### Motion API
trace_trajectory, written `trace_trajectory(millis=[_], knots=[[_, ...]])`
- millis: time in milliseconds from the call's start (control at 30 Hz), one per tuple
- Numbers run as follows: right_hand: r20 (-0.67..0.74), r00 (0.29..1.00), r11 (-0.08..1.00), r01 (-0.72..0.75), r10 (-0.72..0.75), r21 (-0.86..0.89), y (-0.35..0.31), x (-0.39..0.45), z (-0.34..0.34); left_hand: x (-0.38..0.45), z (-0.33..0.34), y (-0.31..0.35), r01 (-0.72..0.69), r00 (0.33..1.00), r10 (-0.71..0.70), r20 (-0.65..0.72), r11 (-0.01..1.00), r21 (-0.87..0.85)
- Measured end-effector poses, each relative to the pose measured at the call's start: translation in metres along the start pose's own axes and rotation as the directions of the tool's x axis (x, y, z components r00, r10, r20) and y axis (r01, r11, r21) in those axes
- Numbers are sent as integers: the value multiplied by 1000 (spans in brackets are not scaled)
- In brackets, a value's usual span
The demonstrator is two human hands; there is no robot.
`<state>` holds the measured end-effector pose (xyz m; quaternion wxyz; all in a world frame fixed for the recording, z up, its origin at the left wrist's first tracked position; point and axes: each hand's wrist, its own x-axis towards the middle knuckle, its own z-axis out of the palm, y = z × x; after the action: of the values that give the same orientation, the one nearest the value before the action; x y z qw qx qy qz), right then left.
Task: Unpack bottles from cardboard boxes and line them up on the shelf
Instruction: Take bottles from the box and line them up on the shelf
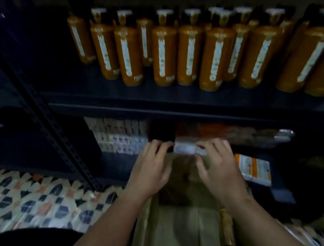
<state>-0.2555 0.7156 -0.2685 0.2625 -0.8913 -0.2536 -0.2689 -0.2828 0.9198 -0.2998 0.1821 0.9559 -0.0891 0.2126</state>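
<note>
Several amber-brown bottles (165, 53) with white label strips and dark caps stand in rows on the dark metal shelf (112, 102). Below it a cardboard box (171, 225) sits in front of me, its flaps spread. My left hand (151, 172) and my right hand (219, 167) reach over its far edge, fingers curled on a white-taped strip (183, 149) at the box's far end. Whether they grip it firmly is unclear in the blur. One brown bottle (227, 232) lies beside the box under my right forearm.
Stacked small cartons (117, 135) and reddish-brown boxes (221, 133) fill the lower shelf. An orange-and-white packet (253, 167) lies at the right. The perforated shelf post (53, 125) runs down at the left. The floor (31, 195) has patterned tiles.
</note>
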Motion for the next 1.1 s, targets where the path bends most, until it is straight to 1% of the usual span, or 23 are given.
trace_trajectory(millis=[33, 67, 100, 133, 167, 233, 300, 333, 400, 467, 500, 533, 567, 633, 700, 767, 833, 900, 967, 1033, 1100], knots=[[63, 996, 997, -65, 67, -29, 14, -18, 8, -11, 18, -3, 77, 991, -81, 110, 996, 45], [146, 979, 989, -135, 143, -62, 28, -37, 17, -23, 36, -6, 153, 962, -169, 213, 984, 89], [255, 940, 974, -212, 227, -85, 40, -54, 23, -34, 51, -9, 221, 923, -251, 293, 966, 130], [375, 873, 950, -298, 312, -99, 50, -71, 29, -46, 64, -12, 276, 882, -315, 351, 948, 158], [474, 791, 918, -376, 387, -124, 59, -87, 34, -55, 76, -14, 306, 848, -352, 397, 936, 175], [608, 631, 864, -460, 481, -206, 79, -121, 49, -70, 99, -18, 325, 799, -377, 468, 926, 192], [676, 521, 838, -461, 521, -291, 92, -145, 60, -75, 107, -21, 328, 795, -384, 470, 923, 200], [703, 467, 828, -453, 536, -331, 98, -156, 70, -77, 112, -24, 324, 803, -374, 463, 927, 187], [744, 337, 790, -463, 577, -403, 105, -175, 87, -82, 119, -28, 324, 826, -348, 444, 937, 132], [750, 210, 741, -458, 627, -491, 108, -191, 103, -84, 123, -30, 339, 836, -344, 427, 936, 90], [740, 166, 719, -447, 652, -533, 108, -197, 108, -83, 123, -31, 346, 839, -347, 420, 935, 81], [722, 143, 698, -434, 677, -569, 107, -205, 114, -83, 125, -31, 351, 840, -351, 414, 933, 77], [700, 152, 690, -405, 697, -599, 106, -211, 120, -81, 125, -31, 355, 841, -354, 410, 932, 78], [660, 236, 699, -314, 713, -643, 105, -224, 129, -79, 125, -30, 359, 835, -363, 414, 929, 91], [628, 314, 701, -269, 712, -661, 105, -230, 134, -78, 124, -29, 378, 820, -382, 427, 921, 97], [631, 336, 712, -253, 699, -655, 109, -232, 137, -77, 123, -27, 400, 808, -397, 435, 912, 89], [676, 321, 748, -248, 663, -616, 116, -235, 140, -75, 122, -25, 420, 798, -413, 438, 903, 86], [751, 278, 800, -246, 599, -547, 118, -238, 142, -75, 122, -23, 438, 789, -430, 438, 895, 89], [802, 263, 844, -205, 536, -496, 116, -238, 144, -74, 120, -22, 449, 786, -438, 436, 890, 86], [825, 247, 860, -187, 509, -474, 115, -232, 147, -74, 121, -22, 442, 789, -434, 434, 892, 89], [839, 209, 865, -141, 502, -482, 115, -223, 149, -75, 121, -22, 439, 788, -435, 435, 893, 96]])
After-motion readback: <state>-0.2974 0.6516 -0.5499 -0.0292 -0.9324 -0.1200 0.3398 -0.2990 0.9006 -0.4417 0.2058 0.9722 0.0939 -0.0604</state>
